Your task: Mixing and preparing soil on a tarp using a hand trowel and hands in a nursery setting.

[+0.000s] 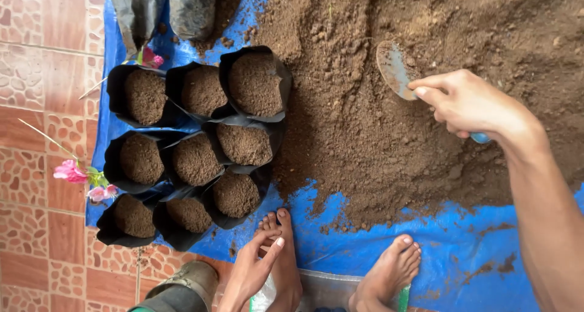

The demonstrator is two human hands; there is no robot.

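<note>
My right hand [468, 102] grips the blue handle of a small metal trowel [394, 70], whose blade lies flat on a big pile of brown soil [389, 123]. My left hand [252, 269] hangs low in the view with fingers apart, holding nothing and touching my bare left foot [285, 257]. My other bare foot [389, 272] stands on the blue tarp [450, 257]. Several black grow bags filled with soil [201, 135] stand packed together to the left of the pile, nearest my left hand.
Two more black bags [164, 7] lie at the tarp's top edge. Pink flowers on thin stems [82, 178] sit beside the bags on the red patterned tile floor [42, 239]. A dark olive object [182, 284] is at the bottom edge.
</note>
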